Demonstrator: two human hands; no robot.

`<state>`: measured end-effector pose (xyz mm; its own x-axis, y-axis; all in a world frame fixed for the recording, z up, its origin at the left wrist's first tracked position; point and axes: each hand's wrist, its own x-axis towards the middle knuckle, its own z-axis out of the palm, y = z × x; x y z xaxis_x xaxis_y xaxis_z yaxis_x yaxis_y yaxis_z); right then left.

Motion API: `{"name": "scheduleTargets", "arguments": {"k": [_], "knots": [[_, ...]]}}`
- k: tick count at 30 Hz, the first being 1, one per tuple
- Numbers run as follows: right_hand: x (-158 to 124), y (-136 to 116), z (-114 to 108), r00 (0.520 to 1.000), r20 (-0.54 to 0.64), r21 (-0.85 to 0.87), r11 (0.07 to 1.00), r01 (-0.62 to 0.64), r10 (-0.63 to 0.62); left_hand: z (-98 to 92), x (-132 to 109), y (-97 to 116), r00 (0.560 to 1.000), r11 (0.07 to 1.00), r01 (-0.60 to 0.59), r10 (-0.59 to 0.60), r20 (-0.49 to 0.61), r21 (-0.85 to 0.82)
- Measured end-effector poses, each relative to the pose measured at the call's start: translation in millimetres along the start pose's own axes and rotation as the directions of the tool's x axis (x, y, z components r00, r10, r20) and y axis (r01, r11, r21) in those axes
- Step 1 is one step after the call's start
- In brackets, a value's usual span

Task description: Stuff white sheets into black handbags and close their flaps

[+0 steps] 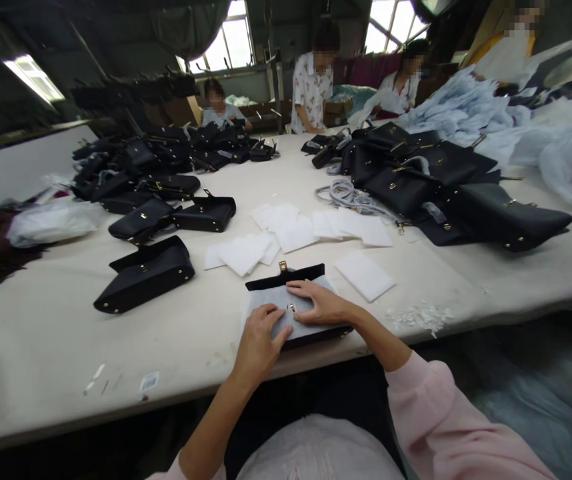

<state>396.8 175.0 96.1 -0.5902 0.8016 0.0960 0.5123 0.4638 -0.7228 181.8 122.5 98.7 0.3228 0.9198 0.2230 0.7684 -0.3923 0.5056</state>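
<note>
A black handbag (311,335) lies at the table's front edge before me, its flap (286,276) folded back away from me. Over its front rests a thin white foam sheet (261,298), with the gold clasp (292,309) showing through near the middle. My left hand (263,333) lies on the sheet left of the clasp, fingers apart. From the right, my right hand (319,303) presses flat on the same sheet, its thumb beside the clasp. A gold buckle (283,267) stands up at the flap's far edge.
White foam sheets (243,253) lie beyond the bag, another sheet (366,275) to its right. A black handbag (146,275) sits at left. Black bags (396,187) pile up at right, more bags (141,157) at far left. Several people work behind the table (206,353).
</note>
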Motion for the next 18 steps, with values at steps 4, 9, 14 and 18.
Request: {"name": "scheduleTargets", "arguments": {"k": [4,9,14,18], "knots": [[2,0,4,1.0,0.015,-0.066,0.998,0.023,-0.022,0.7,2,4,0.989,0.997,-0.043,0.051,-0.14,0.061],[-9,-2,12,0.991,-0.116,-0.246,0.968,0.037,-0.068,15.6,4,-2,0.98,0.956,-0.182,0.197,-0.043,0.232],[-36,-11,16,0.98,-0.192,-0.375,0.919,-0.122,0.052,18.8,-7,-1,0.984,0.916,-0.177,0.165,0.063,0.361],[-48,-7,17,0.98,-0.166,-0.366,0.916,-0.164,0.109,16.8,-11,11,0.984,0.875,-0.164,0.112,0.139,0.456]]}}
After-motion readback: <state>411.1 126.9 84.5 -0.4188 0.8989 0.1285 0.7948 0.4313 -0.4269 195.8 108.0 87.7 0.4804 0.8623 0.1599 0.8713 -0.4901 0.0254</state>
